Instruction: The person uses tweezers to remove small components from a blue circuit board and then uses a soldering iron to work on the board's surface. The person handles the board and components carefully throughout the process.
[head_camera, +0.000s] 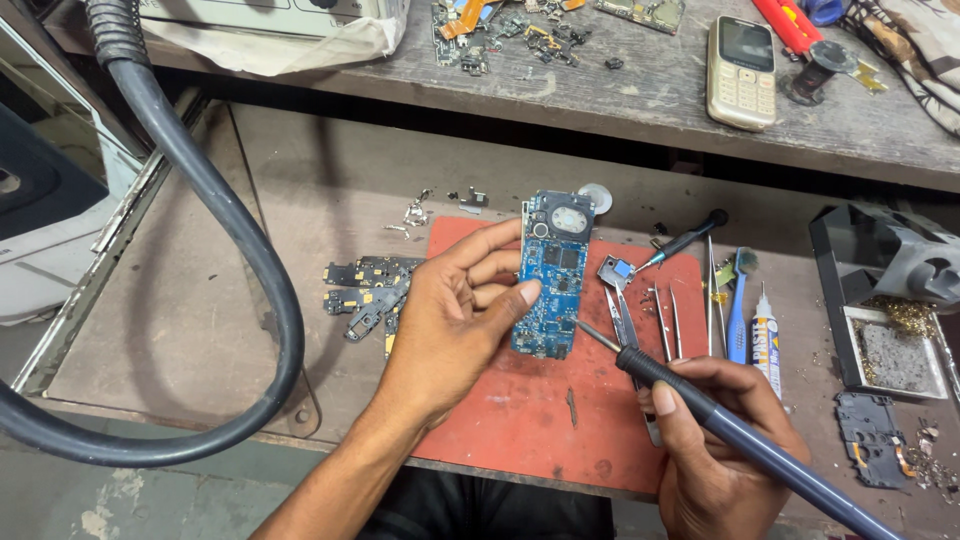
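The left hand (450, 320) pinches a blue circuit board (553, 275) between its fingers; the right hand (715, 450) grips a soldering iron (730, 425), tip at the board's lower edge.

The left hand (455, 320) reaches up from the bottom centre of the frame, palm turned toward the camera, fingers (490, 245) and thumb curled in a pinch. The right hand (715, 440) sits at the lower right, knuckles up, fingers wrapped in a pen-like grip, wrist bent inward.
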